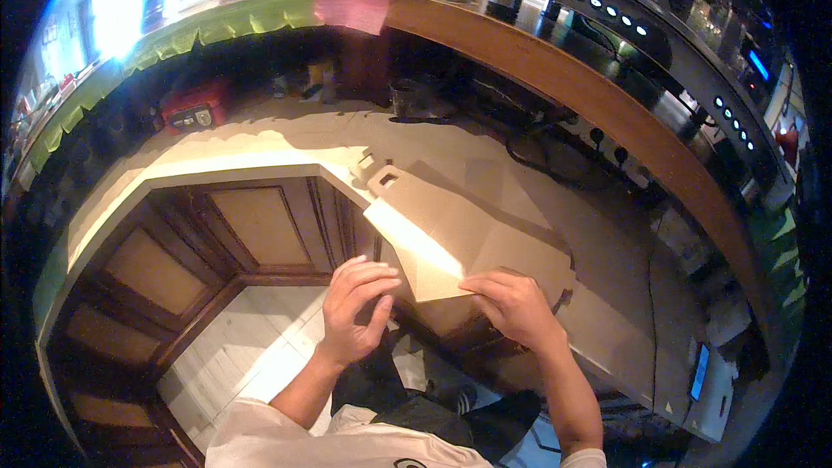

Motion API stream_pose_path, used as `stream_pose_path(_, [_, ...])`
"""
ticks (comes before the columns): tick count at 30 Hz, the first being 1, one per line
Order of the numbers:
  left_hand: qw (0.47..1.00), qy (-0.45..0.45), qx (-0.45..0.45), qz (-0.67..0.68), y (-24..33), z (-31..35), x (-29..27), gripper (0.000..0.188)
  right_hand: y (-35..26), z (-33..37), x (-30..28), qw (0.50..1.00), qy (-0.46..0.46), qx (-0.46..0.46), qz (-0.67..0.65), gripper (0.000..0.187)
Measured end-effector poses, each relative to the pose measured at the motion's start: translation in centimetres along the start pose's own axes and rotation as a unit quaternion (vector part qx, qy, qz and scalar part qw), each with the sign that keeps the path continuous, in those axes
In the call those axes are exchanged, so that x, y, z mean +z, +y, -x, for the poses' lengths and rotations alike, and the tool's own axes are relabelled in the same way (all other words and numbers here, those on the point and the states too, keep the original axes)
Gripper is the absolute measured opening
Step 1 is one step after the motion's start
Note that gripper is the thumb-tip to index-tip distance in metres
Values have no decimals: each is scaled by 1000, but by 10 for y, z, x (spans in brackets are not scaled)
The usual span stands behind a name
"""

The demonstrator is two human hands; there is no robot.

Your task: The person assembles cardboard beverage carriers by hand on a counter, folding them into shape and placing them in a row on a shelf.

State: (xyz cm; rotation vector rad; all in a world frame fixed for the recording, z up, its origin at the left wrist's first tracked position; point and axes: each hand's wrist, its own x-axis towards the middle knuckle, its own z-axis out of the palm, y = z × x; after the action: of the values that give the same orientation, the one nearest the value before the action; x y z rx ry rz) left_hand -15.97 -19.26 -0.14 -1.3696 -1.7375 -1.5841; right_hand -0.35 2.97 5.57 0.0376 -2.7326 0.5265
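A brown cardboard blank (pixel 511 247) with an oblong handle slot at its far end lies on the worktop, part of it over the near edge. Bright light falls across its left flap. My right hand (pixel 513 305) pinches the near edge of the cardboard between thumb and fingers. To the left of it, my left hand (pixel 357 308) hovers just off the cardboard's near left side, fingers curved and thumb apart, with nothing in it.
The pale worktop (pixel 286 140) bends around me above brown panelled cupboards (pixel 260 224). A red box (pixel 192 110) sits at the back left. Dark cables (pixel 555 169) lie behind the cardboard, under a wooden ledge (pixel 520 48). At the right is a lit screen (pixel 699 373).
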Motion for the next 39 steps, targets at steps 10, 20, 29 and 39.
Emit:
stream_pose_path(10, [958,72,-231,152,-6,49,20,45,0,-40,10,999,-16,-43,-21,16])
stream_pose_path(20, [942,34,-255,216,6,45,43,67,-10,-44,-4,997,10,-9,-76,23])
stream_pose_path(29, [909,89,-292,285,-9,32,48,55,-6,-51,7,993,-55,-26,-106,20])
stream_pose_path(39, [910,115,-293,271,-15,40,59,50,-10,-58,3,988,-80,-5,-130,15])
